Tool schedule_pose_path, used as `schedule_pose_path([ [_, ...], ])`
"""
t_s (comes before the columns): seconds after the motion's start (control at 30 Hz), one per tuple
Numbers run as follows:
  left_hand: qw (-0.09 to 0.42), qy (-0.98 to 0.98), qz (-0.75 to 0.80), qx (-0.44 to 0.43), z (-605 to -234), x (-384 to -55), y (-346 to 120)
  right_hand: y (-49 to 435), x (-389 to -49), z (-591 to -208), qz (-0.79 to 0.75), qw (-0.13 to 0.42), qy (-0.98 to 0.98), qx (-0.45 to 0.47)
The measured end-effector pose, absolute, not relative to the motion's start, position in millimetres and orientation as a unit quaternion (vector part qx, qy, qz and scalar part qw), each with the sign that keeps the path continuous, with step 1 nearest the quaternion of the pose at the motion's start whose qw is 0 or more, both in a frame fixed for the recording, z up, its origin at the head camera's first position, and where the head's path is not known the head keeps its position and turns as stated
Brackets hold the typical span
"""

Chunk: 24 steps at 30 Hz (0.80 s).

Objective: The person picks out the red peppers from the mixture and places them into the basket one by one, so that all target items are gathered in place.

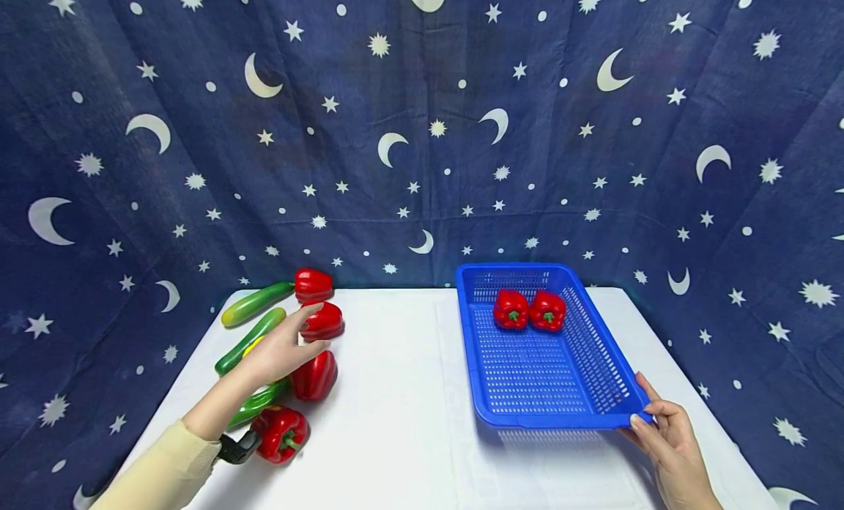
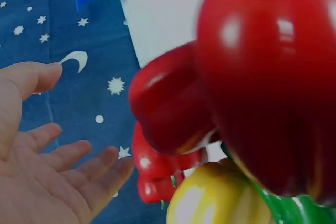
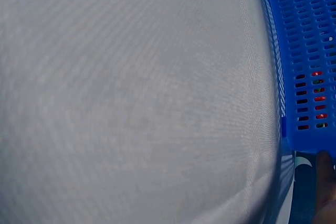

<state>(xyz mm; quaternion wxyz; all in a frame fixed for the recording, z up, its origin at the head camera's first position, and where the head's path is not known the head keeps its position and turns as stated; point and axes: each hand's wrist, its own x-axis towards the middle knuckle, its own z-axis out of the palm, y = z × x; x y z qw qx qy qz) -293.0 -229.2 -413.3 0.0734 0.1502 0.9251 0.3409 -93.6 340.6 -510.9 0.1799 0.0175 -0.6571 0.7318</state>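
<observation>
My left hand (image 1: 280, 349), fingers spread and thumb apart, hovers over the vegetables on the left with nothing in its grasp. Nearest to it are a red bell pepper (image 1: 324, 321) just past its fingers and another red pepper (image 1: 315, 378) below the thumb. In the left wrist view the palm (image 2: 42, 182) faces up beside the red peppers (image 2: 173, 100). At the other side, my right hand (image 1: 675, 448) grips the near right corner of a blue plastic basket (image 1: 541, 420), thumb on the rim. Two red peppers (image 1: 511, 310) sit side by side toward the basket's far end.
More red peppers lie at the back (image 1: 313, 284) and front (image 1: 281, 433) of the left group. Long green vegetables (image 1: 257, 305) and a partly hidden yellow one (image 1: 253, 345) lie left of them. White cloth (image 1: 395, 393) covers the table; a blue starry curtain (image 1: 422, 180) hangs behind.
</observation>
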Motion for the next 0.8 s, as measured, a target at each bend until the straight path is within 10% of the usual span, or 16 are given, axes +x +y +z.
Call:
schedule_pose_path([
  [0.8,0.052,0.982,0.152,0.098,-434,-272,-233,341,-92,-511,0.725,0.183,-0.663,0.023],
])
